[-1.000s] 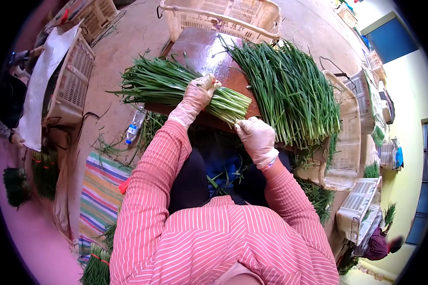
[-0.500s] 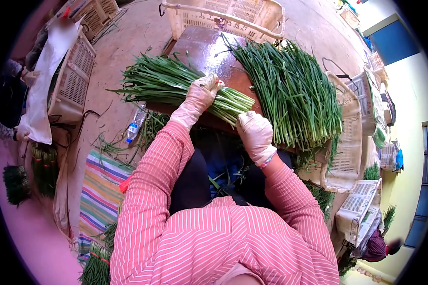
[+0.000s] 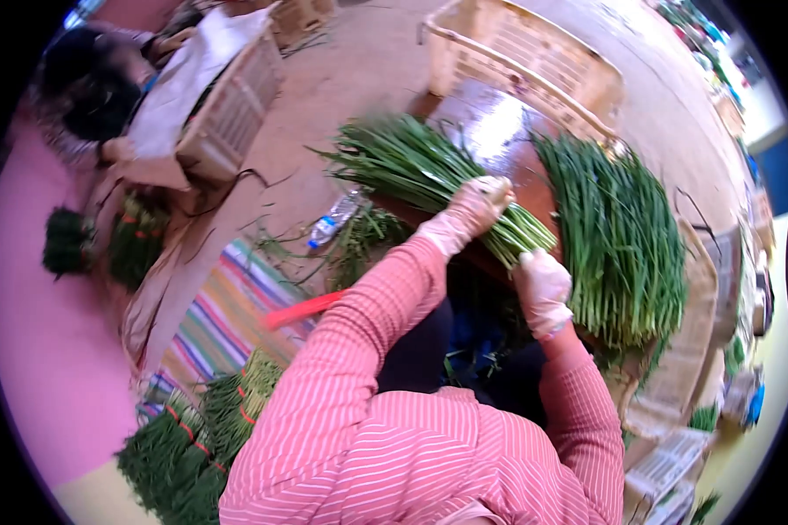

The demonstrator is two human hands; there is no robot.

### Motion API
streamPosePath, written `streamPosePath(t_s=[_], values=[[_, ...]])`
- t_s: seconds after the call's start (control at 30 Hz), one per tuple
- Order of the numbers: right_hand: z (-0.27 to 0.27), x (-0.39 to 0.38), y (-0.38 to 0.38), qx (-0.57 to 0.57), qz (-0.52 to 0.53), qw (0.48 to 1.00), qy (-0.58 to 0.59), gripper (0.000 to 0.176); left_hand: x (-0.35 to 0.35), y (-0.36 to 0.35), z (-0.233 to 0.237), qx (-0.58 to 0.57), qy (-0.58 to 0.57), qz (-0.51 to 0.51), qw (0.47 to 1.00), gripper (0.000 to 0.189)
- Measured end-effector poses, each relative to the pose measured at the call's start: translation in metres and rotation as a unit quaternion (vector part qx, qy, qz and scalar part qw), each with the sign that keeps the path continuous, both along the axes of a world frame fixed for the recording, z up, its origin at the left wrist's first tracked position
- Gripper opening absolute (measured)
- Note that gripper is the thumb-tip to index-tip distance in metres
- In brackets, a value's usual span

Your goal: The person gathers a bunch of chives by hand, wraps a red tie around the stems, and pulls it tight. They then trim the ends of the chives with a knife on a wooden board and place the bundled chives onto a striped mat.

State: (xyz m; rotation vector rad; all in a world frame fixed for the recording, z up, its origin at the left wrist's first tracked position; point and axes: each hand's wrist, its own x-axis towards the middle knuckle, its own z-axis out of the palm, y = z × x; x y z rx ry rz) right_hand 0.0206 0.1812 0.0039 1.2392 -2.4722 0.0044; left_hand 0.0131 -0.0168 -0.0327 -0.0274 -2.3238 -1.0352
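My gloved left hand [image 3: 477, 208] is wrapped round a bunch of long green stalks [image 3: 411, 166], close to its pale cut ends. The bunch lies slantwise over the left side of a brown table [image 3: 477, 109], leaves to the upper left. My gloved right hand [image 3: 545, 287] is closed at the pale ends of that bunch; whether it grips any stalks is hidden. A wide pile of the same green stalks [image 3: 617, 236] lies on the right of the table.
A plastic crate [image 3: 534, 52] stands behind the table, another [image 3: 674, 350] to the right. A bottle [image 3: 333, 219] lies on the floor at left, near a striped mat [image 3: 228, 306] and tied bundles [image 3: 175, 455]. Another person [image 3: 96, 87] is at upper left beside a crate [image 3: 232, 109].
The view has turned, so the scene sits further right and lower. More of the tied bundles and the other person shows. My left hand still holds the bunch, with my right hand by its ends.
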Motion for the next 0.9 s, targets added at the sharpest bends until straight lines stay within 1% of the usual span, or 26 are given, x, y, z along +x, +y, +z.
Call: streamPosePath(t_s=[0.03,0.07,0.17,0.33,0.4,0.43,0.47,0.5,0.53,0.57,0.6,0.67,0.8,0.83,0.87,0.9], values=[[0.002,0.0,0.001,-0.027,0.007,0.999,-0.035,0.016,-0.001,0.0,0.002,0.021,-0.037,-0.012,0.999,0.014],[0.007,-0.001,0.002,-0.052,0.013,0.996,-0.07,0.015,0.0,0.0,0.003,0.03,-0.042,-0.017,0.999,0.014],[0.01,-0.001,0.005,-0.082,0.031,0.988,-0.127,0.012,0.001,-0.001,0.009,-0.009,-0.06,-0.018,0.998,0.016],[0.011,-0.009,0.013,-0.072,0.067,0.987,-0.129,0.01,0.002,-0.001,0.009,0.009,-0.056,-0.019,0.998,0.016],[0.013,-0.013,0.019,-0.053,0.092,0.982,-0.154,0.01,0.001,-0.002,0.008,0.013,-0.062,-0.025,0.998,0.014],[0.021,-0.01,0.015,-0.065,0.085,0.984,-0.144,0.011,0.0,-0.003,0.006,0.02,-0.039,-0.021,0.999,0.014],[0.027,-0.009,0.015,-0.061,0.077,0.981,-0.165,0.013,-0.001,-0.001,0.004,0.03,-0.015,-0.021,0.999,0.013],[0.027,-0.008,0.015,-0.054,0.054,0.984,-0.164,0.013,-0.001,0.001,0.006,0.022,-0.027,-0.011,0.999,0.013],[0.028,-0.009,0.011,-0.05,0.04,0.985,-0.161,0.014,-0.002,0.001,0.005,-0.009,-0.039,-0.005,0.999,0.013],[0.03,-0.004,0.007,-0.033,0.004,0.983,-0.178,0.015,-0.002,0.001,0.004,0.012,-0.027,-0.014,0.999,0.013],[0.029,-0.004,0.004,-0.036,0.009,0.983,-0.18,0.015,0.0,0.001,0.004,0.033,-0.017,-0.021,0.999,0.013],[0.026,-0.002,0.002,-0.019,-0.026,0.983,-0.178,0.017,0.001,0.0,0.006,0.004,-0.012,-0.017,1.0,0.014],[0.016,-0.005,0.0,-0.013,-0.017,0.985,-0.173,0.017,0.002,0.001,0.01,-0.01,-0.04,-0.007,0.999,0.014],[0.017,-0.006,0.0,-0.024,0.001,0.986,-0.168,0.015,0.002,0.0,0.006,-0.007,-0.023,-0.011,1.0,0.014],[0.017,-0.007,-0.001,-0.021,-0.007,0.986,-0.168,0.015,-0.001,0.0,0.002,-0.001,-0.005,-0.019,1.0,0.013],[0.018,-0.008,-0.002,-0.021,0.004,0.987,-0.158,0.013,0.002,0.0,0.006,0.011,0.001,-0.02,1.0,0.012]])
